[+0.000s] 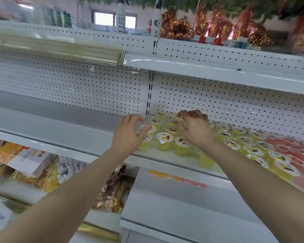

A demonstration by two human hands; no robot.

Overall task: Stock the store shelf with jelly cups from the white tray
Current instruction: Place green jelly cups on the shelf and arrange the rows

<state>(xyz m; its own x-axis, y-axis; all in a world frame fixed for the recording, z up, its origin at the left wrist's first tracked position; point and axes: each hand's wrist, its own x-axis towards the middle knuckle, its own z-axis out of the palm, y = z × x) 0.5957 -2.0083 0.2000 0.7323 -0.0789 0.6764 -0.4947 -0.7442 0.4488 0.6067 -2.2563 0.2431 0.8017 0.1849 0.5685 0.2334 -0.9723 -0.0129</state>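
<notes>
Several yellow jelly cups (164,140) with white foil lids stand in rows on the white store shelf (88,137). More yellow cups run to the right, then red jelly cups (295,155) at the far right. My left hand (130,134) hovers at the left end of the rows, fingers loosely curled, thumb near a cup lid. My right hand (195,127) hangs over the rear cups with fingers spread and bent, holding nothing. The white tray is out of view.
A white pegboard back wall (218,102) rises behind the cups. An upper shelf (200,67) juts out above my hands. Snack packets (33,162) fill the lower left shelf. Bottles and red-gold decorations (179,27) stand on top.
</notes>
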